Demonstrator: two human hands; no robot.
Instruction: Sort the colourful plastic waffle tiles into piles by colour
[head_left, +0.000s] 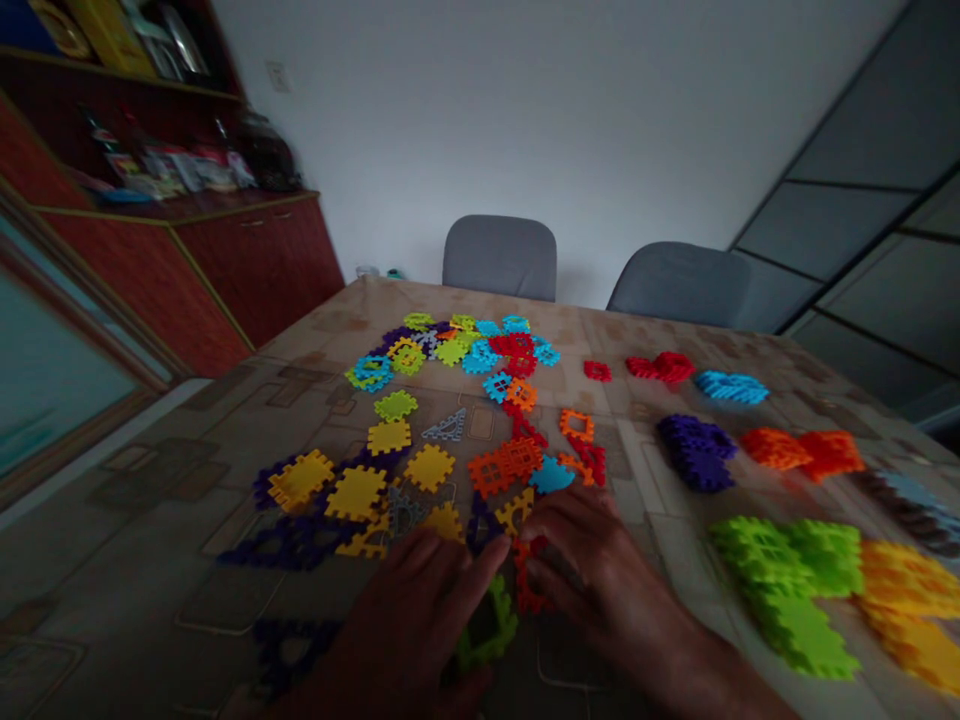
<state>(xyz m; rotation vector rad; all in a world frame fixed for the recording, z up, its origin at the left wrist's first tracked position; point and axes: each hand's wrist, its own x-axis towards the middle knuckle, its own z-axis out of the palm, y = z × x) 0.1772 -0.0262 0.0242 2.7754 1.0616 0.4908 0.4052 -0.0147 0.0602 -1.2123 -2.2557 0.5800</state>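
At the near edge of the table, my left hand (420,610) is curled round a green square-frame interlocking building piece (504,622), which it partly covers. My right hand (592,550) is bent over a red interlocking building piece (525,592), with its fingertips closed on the upper part. Just above these fingertips lies a yellow frame piece (516,512). Beyond the hands are orange window pieces (504,464), a blue curved piece (552,474) and yellow square pieces (357,492). Dark purple pieces (289,542) lie to the left.
Sorted piles stand on the right: purple (697,452), orange (802,450), green (795,580), yellow (911,605), red (664,367) and blue (731,386). A mixed cluster (454,348) of pieces lies at the back. Two grey chairs (499,252) stand behind the table.
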